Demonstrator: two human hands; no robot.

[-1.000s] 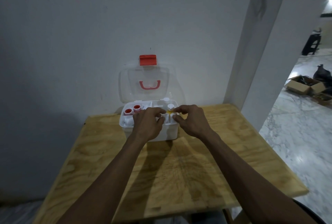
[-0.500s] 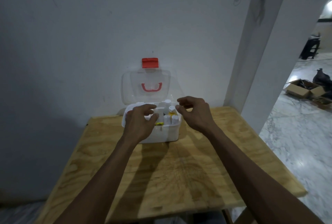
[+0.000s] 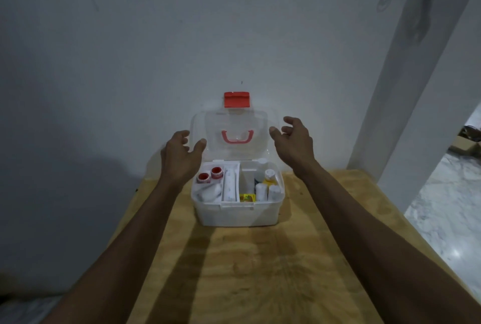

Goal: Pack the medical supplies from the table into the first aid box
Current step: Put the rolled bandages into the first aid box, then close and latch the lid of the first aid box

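Note:
The white first aid box (image 3: 236,215) stands at the far side of the wooden table (image 3: 247,277), its clear lid (image 3: 231,120) raised upright against the wall, with a red latch (image 3: 236,99) on top and a red handle (image 3: 237,137). Inside lie two red tape rolls (image 3: 210,175), a long white packet (image 3: 230,185), a small yellow box (image 3: 247,197), a yellow bottle (image 3: 269,177) and white bandage rolls (image 3: 268,191). My left hand (image 3: 182,157) hovers open by the lid's left edge. My right hand (image 3: 292,140) hovers open by its right edge. Neither holds anything.
A white wall rises right behind the box. A white pillar (image 3: 416,89) stands to the right of the table. Beyond it lies a marble floor (image 3: 447,209) with cardboard boxes (image 3: 466,145) far right.
Both hands have lifted out of the box and spread apart, rising to either side of the raised lid. The yellow item they held over the box now lies inside.

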